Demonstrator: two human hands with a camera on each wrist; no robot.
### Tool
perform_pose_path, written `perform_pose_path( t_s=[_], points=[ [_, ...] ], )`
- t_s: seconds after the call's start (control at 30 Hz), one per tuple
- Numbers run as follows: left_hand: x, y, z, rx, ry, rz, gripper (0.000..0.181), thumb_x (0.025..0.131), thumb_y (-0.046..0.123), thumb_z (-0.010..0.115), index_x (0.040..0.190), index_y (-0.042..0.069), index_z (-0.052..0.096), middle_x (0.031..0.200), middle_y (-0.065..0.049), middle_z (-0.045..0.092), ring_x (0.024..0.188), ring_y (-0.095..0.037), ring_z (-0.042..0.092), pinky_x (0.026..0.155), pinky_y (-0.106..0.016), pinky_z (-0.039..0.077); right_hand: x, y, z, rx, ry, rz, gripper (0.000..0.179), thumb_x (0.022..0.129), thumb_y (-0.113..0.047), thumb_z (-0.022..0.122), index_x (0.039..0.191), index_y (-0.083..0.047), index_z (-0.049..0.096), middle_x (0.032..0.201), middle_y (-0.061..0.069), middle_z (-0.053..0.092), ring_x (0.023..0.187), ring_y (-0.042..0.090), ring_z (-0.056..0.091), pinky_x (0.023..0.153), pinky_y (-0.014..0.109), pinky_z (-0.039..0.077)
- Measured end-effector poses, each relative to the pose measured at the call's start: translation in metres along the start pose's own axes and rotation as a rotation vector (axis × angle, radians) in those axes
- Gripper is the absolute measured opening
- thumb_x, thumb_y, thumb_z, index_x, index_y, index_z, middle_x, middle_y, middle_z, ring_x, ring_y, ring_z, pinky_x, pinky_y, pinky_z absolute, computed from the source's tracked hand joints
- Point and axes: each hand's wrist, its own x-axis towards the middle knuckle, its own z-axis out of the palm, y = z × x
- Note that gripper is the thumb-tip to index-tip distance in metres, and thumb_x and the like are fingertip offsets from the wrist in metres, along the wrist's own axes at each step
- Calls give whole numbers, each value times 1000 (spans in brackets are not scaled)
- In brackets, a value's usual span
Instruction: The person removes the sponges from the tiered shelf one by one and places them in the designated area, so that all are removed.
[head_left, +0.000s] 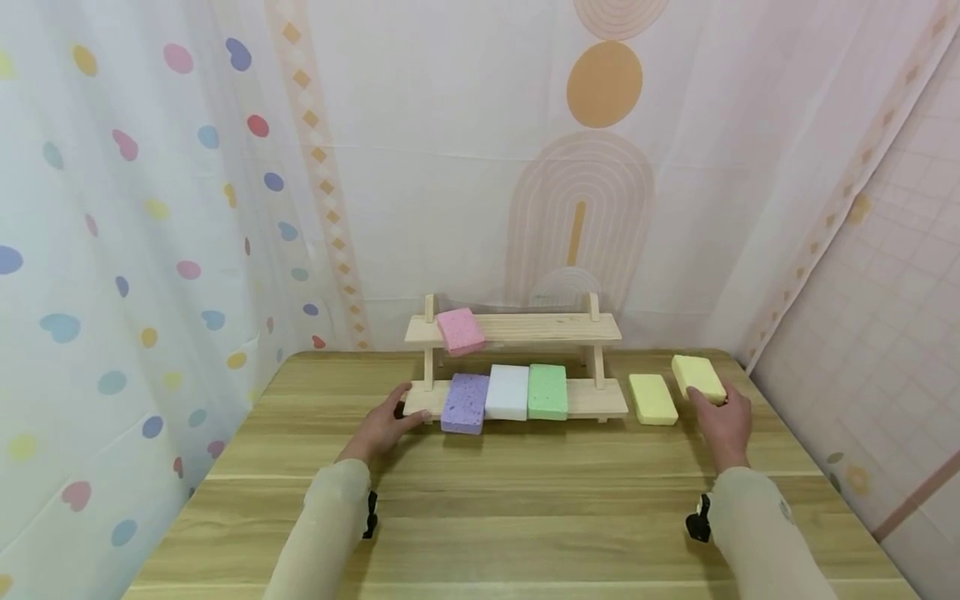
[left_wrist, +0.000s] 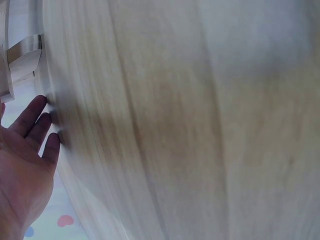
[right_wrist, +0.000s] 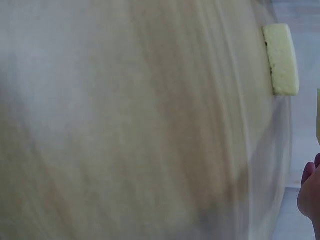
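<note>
My right hand (head_left: 729,423) pinches a yellow sponge (head_left: 699,379), thumb on its near side. A second yellow sponge (head_left: 653,399) lies on the table just left of it; the right wrist view also shows a yellow sponge (right_wrist: 281,60) on the table. My left hand (head_left: 382,429) holds the left end of a two-tier wooden rack (head_left: 588,403), thumb at the lower shelf's front edge. In the left wrist view, several fingers (left_wrist: 36,115) stretch down to the tabletop. On the lower shelf sit purple (head_left: 465,404), white (head_left: 507,392) and green (head_left: 548,392) sponges; a pink sponge (head_left: 461,331) leans on the upper shelf.
The wood-grain table (head_left: 525,508) runs back to a patterned curtain (head_left: 435,192) close behind the rack. Dotted cloth (head_left: 150,208) hangs along the left, and a tile-patterned sheet (head_left: 862,333) borders the right side.
</note>
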Motion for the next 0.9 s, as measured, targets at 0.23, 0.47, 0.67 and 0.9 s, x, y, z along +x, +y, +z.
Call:
perform_pose_path(
  t_s=[0.23,0.47,0.67,0.9],
  points=[
    [0,-2,-1,7,1,-3,95,89,66,59,159,15,20,147,-31,41,135,-48,38,108,-62,31,-1,8,2,-45,-18,3,66,97,-30,62,141,14,40,137,35,46,127,46,44,109,54,33],
    [-1,0,0,-6,2,0,92,91,63,60,159,15,20,147,-32,40,135,-49,37,108,-63,31,1,16,3,-72,-69,7,74,97,-34,61,145,15,34,142,38,38,131,50,37,111,57,29],
    [-2,1,-1,-21,3,-9,91,91,61,61,159,16,20,148,-32,39,136,-49,36,109,-63,31,1,19,1,-133,-149,41,83,98,-38,59,150,14,22,149,40,25,138,53,24,114,59,21],
    [-1,2,0,-22,2,-19,92,91,62,61,159,15,20,147,-31,41,135,-48,38,108,-62,32,2,20,1,-169,-174,52,82,97,-36,58,149,15,21,149,41,24,138,54,22,114,59,21]
  ],
)
